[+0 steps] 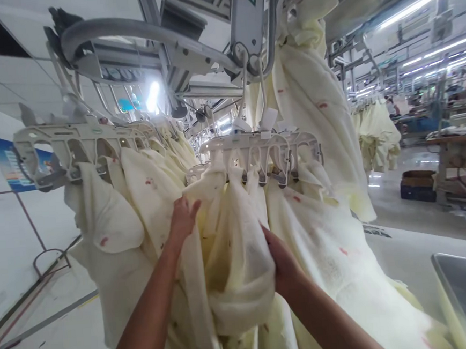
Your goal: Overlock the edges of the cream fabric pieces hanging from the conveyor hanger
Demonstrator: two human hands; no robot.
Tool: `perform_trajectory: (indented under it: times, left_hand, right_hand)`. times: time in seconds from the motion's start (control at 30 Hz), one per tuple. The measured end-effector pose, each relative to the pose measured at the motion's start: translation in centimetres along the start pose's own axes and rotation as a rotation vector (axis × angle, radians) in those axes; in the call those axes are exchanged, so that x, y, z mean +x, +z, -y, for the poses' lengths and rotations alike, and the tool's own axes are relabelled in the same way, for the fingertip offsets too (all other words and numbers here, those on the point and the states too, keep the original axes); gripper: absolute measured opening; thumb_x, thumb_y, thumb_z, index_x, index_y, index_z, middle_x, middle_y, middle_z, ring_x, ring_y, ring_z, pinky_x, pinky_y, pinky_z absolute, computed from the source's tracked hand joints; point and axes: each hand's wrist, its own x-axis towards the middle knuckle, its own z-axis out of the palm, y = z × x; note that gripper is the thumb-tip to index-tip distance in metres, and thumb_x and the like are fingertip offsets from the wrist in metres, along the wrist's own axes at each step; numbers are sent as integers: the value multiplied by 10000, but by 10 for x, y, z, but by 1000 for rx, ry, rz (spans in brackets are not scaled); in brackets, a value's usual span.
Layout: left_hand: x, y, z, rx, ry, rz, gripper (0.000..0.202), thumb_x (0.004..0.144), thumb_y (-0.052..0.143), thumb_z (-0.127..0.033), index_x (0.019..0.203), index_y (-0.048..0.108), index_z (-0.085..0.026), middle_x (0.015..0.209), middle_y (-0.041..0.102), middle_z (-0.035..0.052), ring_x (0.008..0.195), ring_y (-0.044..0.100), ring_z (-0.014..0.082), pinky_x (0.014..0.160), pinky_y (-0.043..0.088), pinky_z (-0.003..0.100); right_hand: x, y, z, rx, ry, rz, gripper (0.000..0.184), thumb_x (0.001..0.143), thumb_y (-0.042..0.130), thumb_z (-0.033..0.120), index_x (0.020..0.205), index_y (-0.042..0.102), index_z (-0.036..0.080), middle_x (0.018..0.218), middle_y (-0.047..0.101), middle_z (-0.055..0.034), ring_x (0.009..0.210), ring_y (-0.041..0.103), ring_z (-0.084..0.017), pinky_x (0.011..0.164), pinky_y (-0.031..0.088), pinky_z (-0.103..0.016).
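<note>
One left hand [183, 217] is touching the upper left of a cream cloth [249, 254] in the head view; its thumb is standing apart from the curled fingers, and whether these are clamping cloth one cannot tell. The right hand [282, 262] is pressing against the cloth's right edge, its fingers partly hidden behind the fabric, so their grip cannot be told either. The cloth is hanging at the centre of the frame, below a white clip hanger [236, 143]. Another hanger [72, 140] is holding similar pieces at the left. A curved metal rail [145, 31] is crossing the upper left, while a large cream piece [311, 98] is hanging at the upper right. A box [417, 186] is sitting on the floor [384, 205] at the right.
</note>
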Motion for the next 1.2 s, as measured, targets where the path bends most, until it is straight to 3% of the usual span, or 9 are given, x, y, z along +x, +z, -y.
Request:
perform_trajectory:
  times: [0.1,0.2,0.47,0.57,0.7,0.9,0.97,1.1,1.2]
  left_hand:
    - [-8,35,-14,-8,86,-9,759,701,619,-475,1317,342,-129,1432,299,180,1332,256,290,1035,300,401]
    - [-11,56,-14,-13,53,-28,517,791,542,-399,1226,418,-148,1323,442,170,1229,412,268,986,354,399]
    - [-27,55,32,52,-155,83,228,825,517,-298,965,563,-124,963,615,114,966,569,234,870,427,440]
    - [-37,29,55,27,-211,151,192,826,526,-273,939,592,-133,914,636,66,904,590,190,864,441,429]
    - [-33,-39,82,-56,-244,107,248,780,504,-248,964,622,-132,982,656,93,1012,570,229,922,413,393]
    - [-33,-128,67,-236,-306,-15,545,771,387,-497,1161,518,-139,915,674,72,742,635,217,620,503,304]
    - [-43,-141,57,-263,-291,101,551,678,553,-505,1108,567,-160,875,684,53,734,638,223,621,506,291]
    - [-66,-162,58,-258,-281,694,488,467,786,-287,933,668,-197,839,702,21,842,640,265,734,515,296]
    - [-73,-186,66,-273,-446,586,463,566,757,-365,974,650,-175,881,706,24,901,630,249,773,515,294]
  right_hand:
    - [-27,-12,20,136,161,144,509,797,460,609,845,642,136,643,654,-82,631,646,-225,553,536,-306]
    - [-47,-20,25,113,213,133,291,720,655,421,838,640,156,650,660,-48,572,631,-188,501,518,-255]
    - [-67,-41,11,109,320,34,213,730,666,299,878,554,193,691,655,-19,608,642,-188,568,542,-299]
    - [-65,-51,5,113,374,-18,290,713,699,288,909,517,178,698,655,-36,630,645,-214,617,555,-357]
    - [-66,-52,4,111,379,-27,300,740,688,289,947,515,159,732,654,-63,597,625,-192,609,551,-340]
    - [-64,-38,0,79,366,-41,355,742,678,401,974,533,175,626,593,-16,527,570,-174,504,512,-301]
    - [-64,-38,-4,35,336,6,423,722,682,460,1006,546,178,667,610,-28,570,591,-185,519,510,-292]
    - [-71,-47,-11,-79,338,190,562,636,738,462,1072,545,165,839,659,-78,735,640,-239,628,534,-320]
    - [-76,-53,-18,-191,376,252,535,607,754,430,1008,552,140,874,662,-93,812,640,-273,686,536,-339]
